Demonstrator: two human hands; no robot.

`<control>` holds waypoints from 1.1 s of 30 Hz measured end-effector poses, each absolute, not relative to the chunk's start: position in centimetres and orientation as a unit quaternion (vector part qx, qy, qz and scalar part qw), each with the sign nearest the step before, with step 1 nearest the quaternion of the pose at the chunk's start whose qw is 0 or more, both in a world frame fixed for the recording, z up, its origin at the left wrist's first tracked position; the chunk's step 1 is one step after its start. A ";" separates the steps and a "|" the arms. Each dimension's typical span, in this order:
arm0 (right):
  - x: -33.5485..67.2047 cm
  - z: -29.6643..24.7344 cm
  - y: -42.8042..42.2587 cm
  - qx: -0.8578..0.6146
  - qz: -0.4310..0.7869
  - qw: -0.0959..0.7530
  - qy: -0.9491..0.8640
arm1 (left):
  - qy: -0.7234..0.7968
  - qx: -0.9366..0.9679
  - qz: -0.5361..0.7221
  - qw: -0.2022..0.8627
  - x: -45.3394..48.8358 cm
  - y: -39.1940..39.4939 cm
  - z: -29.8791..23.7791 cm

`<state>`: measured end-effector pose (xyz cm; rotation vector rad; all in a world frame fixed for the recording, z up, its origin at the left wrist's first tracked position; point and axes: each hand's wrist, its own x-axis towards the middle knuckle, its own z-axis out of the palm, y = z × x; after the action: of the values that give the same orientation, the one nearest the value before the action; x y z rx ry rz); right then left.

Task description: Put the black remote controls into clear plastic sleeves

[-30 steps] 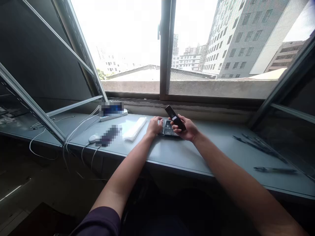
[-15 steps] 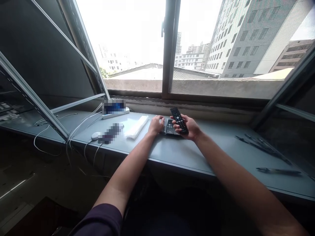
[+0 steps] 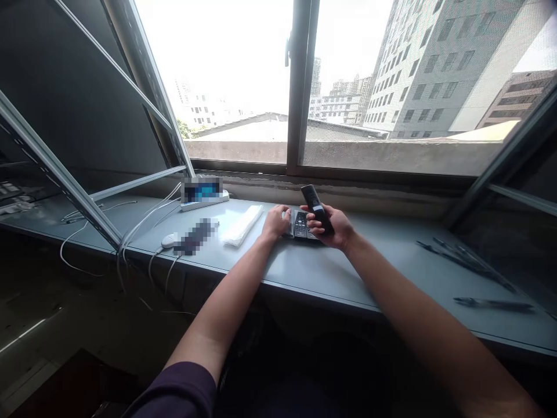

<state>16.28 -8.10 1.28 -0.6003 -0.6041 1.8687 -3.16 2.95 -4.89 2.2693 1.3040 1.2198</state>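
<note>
My right hand (image 3: 340, 226) is closed around a black remote control (image 3: 321, 217), held tilted above the desk. The remote's back faces me, with a small white label near its middle. Below and partly behind it, more black remote controls (image 3: 300, 223) lie side by side on the desk, key side up; my right hand hides part of them. My left hand (image 3: 275, 222) rests at their left end, fingers loosely bent and thumb apart. Something clear, like plastic, shows beside its thumb.
A bundle of white plastic sleeves (image 3: 242, 225) lies left of my left hand. Farther left are a power strip (image 3: 204, 201), white cables (image 3: 150, 232) and a blurred-out object (image 3: 195, 237). Pens (image 3: 491, 303) lie on the right of the desk (image 3: 313, 276). Metal shelf posts (image 3: 56, 168) slant at both sides.
The remote in my right hand has turned over, from its key side to its back with the white label. My left hand has stayed in place.
</note>
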 end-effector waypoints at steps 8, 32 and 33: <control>16.4 0.7 -7.5 -0.301 0.732 0.543 -0.281 | 0.449 0.782 0.413 0.127 -3.2 3.1 -5.0; 15.5 -0.2 -8.0 -0.273 0.571 0.594 -0.497 | 0.455 0.783 0.403 0.133 -3.3 3.0 -5.0; 15.5 -0.2 -8.0 -0.273 0.572 0.593 -0.496 | 0.455 0.783 0.403 0.133 -3.3 3.0 -5.0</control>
<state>15.46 -7.97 -0.22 -0.6357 -1.1526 1.3295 -3.31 2.98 -5.03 2.2699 1.3182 1.1700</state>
